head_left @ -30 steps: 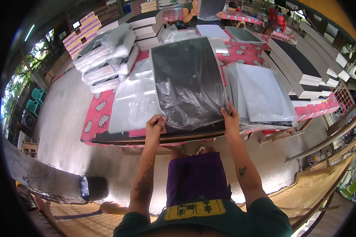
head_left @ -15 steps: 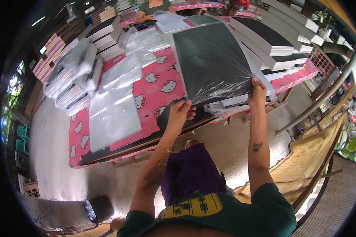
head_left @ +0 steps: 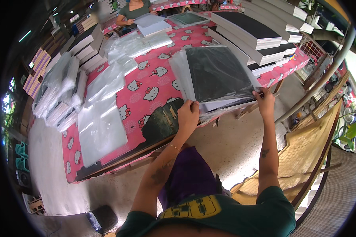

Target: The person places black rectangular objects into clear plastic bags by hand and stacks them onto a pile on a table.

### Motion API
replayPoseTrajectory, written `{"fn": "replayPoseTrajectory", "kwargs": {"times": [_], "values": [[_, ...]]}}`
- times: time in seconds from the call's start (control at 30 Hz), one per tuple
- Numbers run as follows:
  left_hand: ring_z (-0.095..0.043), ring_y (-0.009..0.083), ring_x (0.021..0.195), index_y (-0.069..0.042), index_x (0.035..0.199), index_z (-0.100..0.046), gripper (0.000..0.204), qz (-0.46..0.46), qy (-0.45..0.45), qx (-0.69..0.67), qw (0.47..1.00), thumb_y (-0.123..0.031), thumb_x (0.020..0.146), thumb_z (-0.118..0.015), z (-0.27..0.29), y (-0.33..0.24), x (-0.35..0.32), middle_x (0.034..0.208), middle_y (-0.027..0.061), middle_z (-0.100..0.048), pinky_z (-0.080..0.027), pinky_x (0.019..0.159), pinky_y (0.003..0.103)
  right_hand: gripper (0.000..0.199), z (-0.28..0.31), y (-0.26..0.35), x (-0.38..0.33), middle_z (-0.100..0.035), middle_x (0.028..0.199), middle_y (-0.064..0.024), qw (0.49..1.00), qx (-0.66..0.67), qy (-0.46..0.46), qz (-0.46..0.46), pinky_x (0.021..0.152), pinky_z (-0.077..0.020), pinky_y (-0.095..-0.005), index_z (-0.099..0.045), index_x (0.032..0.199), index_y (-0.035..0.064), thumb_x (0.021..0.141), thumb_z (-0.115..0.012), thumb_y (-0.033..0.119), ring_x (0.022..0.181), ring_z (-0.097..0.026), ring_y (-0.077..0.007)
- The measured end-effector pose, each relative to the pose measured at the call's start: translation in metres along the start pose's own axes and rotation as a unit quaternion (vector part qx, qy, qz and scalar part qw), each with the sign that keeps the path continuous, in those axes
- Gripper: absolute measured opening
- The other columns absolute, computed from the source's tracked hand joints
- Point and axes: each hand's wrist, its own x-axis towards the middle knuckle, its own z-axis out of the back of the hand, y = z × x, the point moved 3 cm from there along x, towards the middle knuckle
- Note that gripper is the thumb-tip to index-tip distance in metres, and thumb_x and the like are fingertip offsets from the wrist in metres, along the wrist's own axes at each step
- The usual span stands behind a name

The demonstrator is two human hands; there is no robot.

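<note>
A black sheet in a clear plastic sleeve (head_left: 221,73) lies on a pile of similar filled sleeves at the table's near edge. Its near left corner is pinched by my left hand (head_left: 189,116), fingers closed. At the near right corner, the fingers of my right hand (head_left: 265,102) are closed on the plastic too. White paper edges and crumpled plastic show just under the sleeve, between my hands. Flat clear plastic sleeves (head_left: 103,132) are laid out in a row left of the pile.
The table (head_left: 156,77) has a pink patterned cover, torn near the front. Thick black-topped stacks (head_left: 249,25) stand at the right, and plastic-wrapped bundles (head_left: 61,93) at the left. Across the table, a person (head_left: 134,12) stands by white sheets (head_left: 154,27). A metal pole (head_left: 320,94) slants at the right.
The sleeve with the black sheet has come down from above the table onto the pile. Both hands have moved with it, still at its near corners, and the view has shifted.
</note>
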Motion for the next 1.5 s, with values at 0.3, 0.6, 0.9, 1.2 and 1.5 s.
{"fn": "replayPoseTrajectory", "kwargs": {"times": [0.3, 0.6, 0.9, 1.2, 1.5], "values": [[-0.059, 0.0359, 0.095, -0.007, 0.109, -0.06, 0.04, -0.192, -0.083, 0.215, 0.954, -0.037, 0.084, -0.067, -0.006, -0.027, -0.021, 0.107, 0.0257, -0.059, -0.046, 0.075, 0.044, 0.061, -0.01, -0.036, 0.0, -0.044, 0.138, -0.012, 0.912, 0.391, -0.078, -0.093, 0.106, -0.025, -0.0275, -0.042, 0.139, 0.012, 0.093, -0.049, 0.052, 0.129, -0.038, -0.0202], [-0.036, 0.055, 0.124, -0.007, 0.135, -0.047, 0.065, -0.245, 0.024, 0.243, 0.938, -0.042, 0.083, -0.066, -0.038, 0.009, -0.013, 0.14, 0.0412, -0.022, -0.039, 0.098, 0.052, 0.047, -0.083, -0.042, 0.004, -0.058, 0.094, -0.0145, 0.918, 0.162, -0.305, -0.196, 0.079, -0.0416, -0.0356, -0.056, 0.089, -0.0058, 0.091, -0.058, 0.041, 0.087, -0.053, -0.0265], [-0.035, 0.053, 0.127, -0.006, 0.132, -0.051, 0.059, -0.284, 0.026, 0.24, 0.928, -0.038, 0.084, -0.066, -0.042, 0.002, -0.008, 0.138, 0.0423, -0.025, -0.041, 0.097, 0.048, 0.046, -0.064, -0.074, 0.038, -0.062, 0.09, -0.017, 0.894, 0.321, -0.292, -0.107, 0.084, -0.0439, -0.0351, -0.061, 0.102, -0.0053, 0.09, -0.059, 0.039, 0.087, -0.058, -0.029], [-0.037, 0.0531, 0.125, -0.009, 0.131, -0.053, 0.054, -0.285, 0.005, 0.277, 0.918, -0.036, 0.086, -0.064, -0.039, 0.008, -0.014, 0.139, 0.0404, -0.027, -0.04, 0.098, 0.048, 0.025, -0.023, -0.044, -0.002, -0.064, 0.088, -0.0167, 0.927, 0.067, -0.369, -0.021, 0.076, -0.0445, -0.041, -0.061, 0.084, 0.002, 0.079, -0.07, 0.025, 0.084, -0.06, -0.0333], [-0.043, 0.0503, 0.121, -0.009, 0.13, -0.054, 0.052, -0.274, 0.0, 0.283, 0.919, -0.038, 0.087, -0.062, -0.041, 0.01, -0.015, 0.137, 0.0392, -0.032, -0.042, 0.096, 0.047, 0.027, -0.026, -0.032, -0.012, -0.064, 0.078, -0.018, 0.969, 0.093, -0.228, 0.027, 0.068, -0.0477, -0.0399, -0.066, 0.089, 0.0, 0.081, -0.07, 0.026, 0.072, -0.062, -0.0344]]}}
